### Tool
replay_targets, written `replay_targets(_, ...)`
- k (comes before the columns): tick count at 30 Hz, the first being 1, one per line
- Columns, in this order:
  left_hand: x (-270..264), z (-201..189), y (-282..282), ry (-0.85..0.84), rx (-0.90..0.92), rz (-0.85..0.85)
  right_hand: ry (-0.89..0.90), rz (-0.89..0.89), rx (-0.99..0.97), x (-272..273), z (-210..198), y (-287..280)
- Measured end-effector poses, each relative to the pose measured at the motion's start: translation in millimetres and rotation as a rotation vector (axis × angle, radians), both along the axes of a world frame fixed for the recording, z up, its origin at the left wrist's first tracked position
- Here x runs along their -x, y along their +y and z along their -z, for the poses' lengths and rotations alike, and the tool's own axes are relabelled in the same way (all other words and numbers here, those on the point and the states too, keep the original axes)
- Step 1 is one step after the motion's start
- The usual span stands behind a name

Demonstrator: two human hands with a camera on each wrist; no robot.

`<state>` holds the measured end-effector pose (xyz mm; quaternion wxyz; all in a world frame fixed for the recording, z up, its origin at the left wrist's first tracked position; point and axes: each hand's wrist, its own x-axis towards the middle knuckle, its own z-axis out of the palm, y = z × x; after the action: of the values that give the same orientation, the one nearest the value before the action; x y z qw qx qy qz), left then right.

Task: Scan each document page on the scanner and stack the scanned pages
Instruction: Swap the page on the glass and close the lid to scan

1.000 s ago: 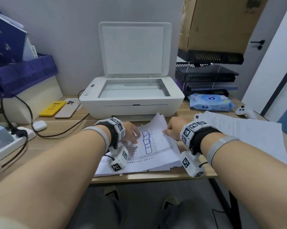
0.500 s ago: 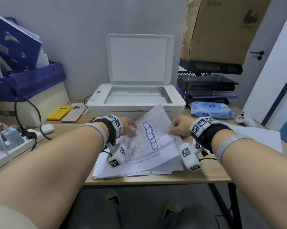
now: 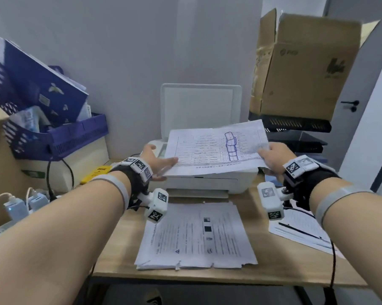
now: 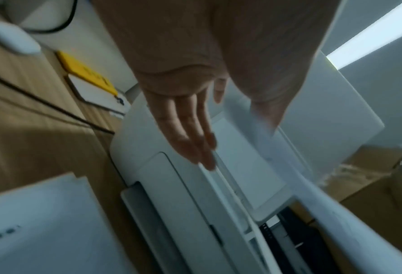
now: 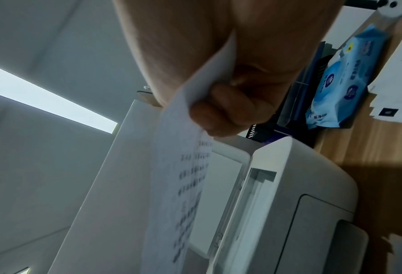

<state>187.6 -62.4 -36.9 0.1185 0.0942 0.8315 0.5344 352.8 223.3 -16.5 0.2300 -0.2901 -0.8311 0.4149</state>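
**Operator:** Report the change in state against the frames half a second and one second back.

**Inspector:** The top page (image 3: 216, 148) was lying on the pile (image 3: 196, 236) at the front of the counter (image 3: 124, 245). It is now lifted clear and held above the scanner (image 3: 209, 183), printed side up, roughly level. The scanner lid (image 3: 201, 108) is raised as before, so the glass is accessible.

**Operator:** Condition of the hands?

**Inspector:** The right hand (image 3: 272, 158) pinches the page's right edge; the right wrist view shows the thumb on one face and curled fingers (image 5: 223, 113) behind. The left hand (image 3: 157, 161) is spread, fingers (image 4: 190, 133) straight and extended at the page's left edge. Whether the left thumb bears on the sheet cannot be told.

**Operator:** Consequence for the task?

**Inspector:** Judged from the position, this is the loading step. The page faces up, so it probably needs turning over before it is laid on the glass. No page appears to be on the glass; most of it is hidden by the sheet.

**Operator:** Containers and contents?

**Inspector:** The purple basket (image 3: 60, 137) at far left holds a blue folder (image 3: 42, 89) and assorted packets. A cardboard box (image 3: 304, 64) stands on black trays (image 3: 295, 126) right of the scanner; its contents are not visible. Further sheets (image 3: 300, 230) lie at the right of the counter, possibly the scanned stack.
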Motion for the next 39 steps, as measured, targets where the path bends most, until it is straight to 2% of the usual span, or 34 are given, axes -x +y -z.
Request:
replay_targets(3, 16, -6, 7, 0.12, -0.056, 0.035, 0.017, 0.026, 0.128, 23, -2, -2)
replay_targets(6, 40, -9, 19, 0.288, -0.001, 0.008, 0.023, 0.061, 0.161, 49, 0, 4)
replay_targets(8, 58, -10, 28, 0.307, 0.05, -0.009, 0.021, 0.06, 0.172, 65, 7, 9)
replay_targets(9, 68, -9, 32, 0.3, 0.081, 0.005, -0.011, 0.046, 0.11, 72, 11, 9)
replay_targets(12, 94, -2, 41, 0.269, 0.271, 0.081, -0.093, 0.007, -0.103, 91, 23, 16)
replay_targets(15, 110, 6, 49, 0.212, 0.481, 0.164, -0.226, -0.05, -0.202, 102, 31, 14)
replay_targets(18, 111, 12, 51, 0.315, 0.846, 0.228, -0.477, -0.092, -0.363, 106, 38, 5)
replay_targets(21, 106, 15, 52, 0.362, 1.007, 0.277, -0.644, -0.107, -0.508, 106, 43, 0)
replay_targets(30, 102, 14, 58, 0.359, 1.071, 0.32, -0.73, -0.087, -0.578, 111, 50, -1)
replay_targets(36, 106, 13, 57, 0.336, 1.035, 0.342, -0.765, -0.081, -0.604, 117, 53, 1)
replay_targets(39, 109, 11, 55, 0.378, 0.97, 0.378, -0.757, -0.092, -0.578, 116, 50, 1)
